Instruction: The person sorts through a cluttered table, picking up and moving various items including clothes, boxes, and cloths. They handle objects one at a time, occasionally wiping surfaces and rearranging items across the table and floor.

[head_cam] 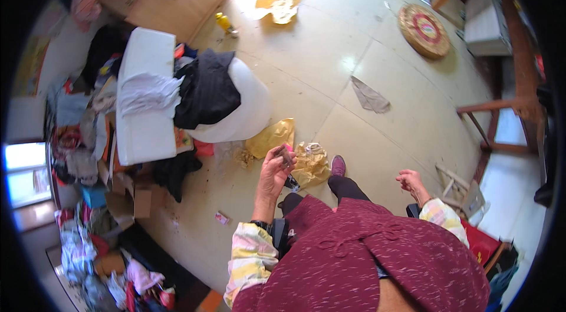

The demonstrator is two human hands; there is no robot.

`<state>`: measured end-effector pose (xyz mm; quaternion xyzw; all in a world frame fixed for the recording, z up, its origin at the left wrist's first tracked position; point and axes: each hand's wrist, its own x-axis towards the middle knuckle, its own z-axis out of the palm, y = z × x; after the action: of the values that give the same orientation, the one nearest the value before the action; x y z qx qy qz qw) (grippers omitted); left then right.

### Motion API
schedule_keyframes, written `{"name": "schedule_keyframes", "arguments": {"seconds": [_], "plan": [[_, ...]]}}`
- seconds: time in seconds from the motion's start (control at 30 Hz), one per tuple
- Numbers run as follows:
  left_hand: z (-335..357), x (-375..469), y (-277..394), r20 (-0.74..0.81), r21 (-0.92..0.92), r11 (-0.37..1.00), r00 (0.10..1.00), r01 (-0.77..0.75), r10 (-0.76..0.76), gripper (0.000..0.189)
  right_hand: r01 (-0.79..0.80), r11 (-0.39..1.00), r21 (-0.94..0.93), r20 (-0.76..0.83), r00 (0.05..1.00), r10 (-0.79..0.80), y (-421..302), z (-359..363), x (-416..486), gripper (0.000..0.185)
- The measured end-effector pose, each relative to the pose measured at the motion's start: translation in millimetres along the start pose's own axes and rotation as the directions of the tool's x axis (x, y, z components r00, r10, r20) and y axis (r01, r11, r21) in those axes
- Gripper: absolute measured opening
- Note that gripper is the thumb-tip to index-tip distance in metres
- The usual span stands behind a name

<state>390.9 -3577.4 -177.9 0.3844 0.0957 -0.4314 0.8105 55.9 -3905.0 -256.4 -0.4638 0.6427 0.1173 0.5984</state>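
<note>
My left hand (271, 179) is raised in front of me, its fingers closed around a small dark brown piece (285, 157) that looks thin and partly see-through. A bit of bright pink shows at its edge, and I cannot tell what it is. My right hand (412, 183) hangs out to the right with its fingers loosely bent and a little apart, and nothing shows in it. On the floor just beyond my left hand lie a crumpled brown paper (311, 166) and a flatter yellow-brown paper sheet (272, 137).
Left stands a white container (254, 99) draped with dark cloth (208, 91), beside a white foam box (148, 135) and heaped clothes (79, 161). Ahead are a yellow bottle (224, 22), a paper sheet (278, 4), a grey cloth (370, 95) and a round woven cushion (423, 31). Wooden furniture (526, 104) lines the right.
</note>
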Motion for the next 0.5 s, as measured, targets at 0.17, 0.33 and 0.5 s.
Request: {"name": "schedule_keyframes", "arguments": {"seconds": [0.17, 0.33, 0.5], "plan": [[18.3, 31.2, -10.0, -0.168, -0.031, 0.999, 0.986, 0.01, -0.015, 0.034, 0.046, 0.999, 0.02, 0.023, 0.999, -0.046, -21.5, -17.0, 10.6, 0.05], [19.8, 32.0, -12.9, -0.09, -0.023, 0.997, 0.993, -0.073, 0.07, 0.036, 0.017, 0.998, -0.067, 0.061, 0.998, -0.013, -40.0, -18.5, 21.0, 0.053], [-9.9, -14.3, 1.6, -0.25, -0.083, 0.978, 0.954, -0.19, 0.164, 0.033, 0.033, 0.987, -0.16, 0.16, 0.987, -0.008, -74.3, 2.1, 50.5, 0.051]]}}
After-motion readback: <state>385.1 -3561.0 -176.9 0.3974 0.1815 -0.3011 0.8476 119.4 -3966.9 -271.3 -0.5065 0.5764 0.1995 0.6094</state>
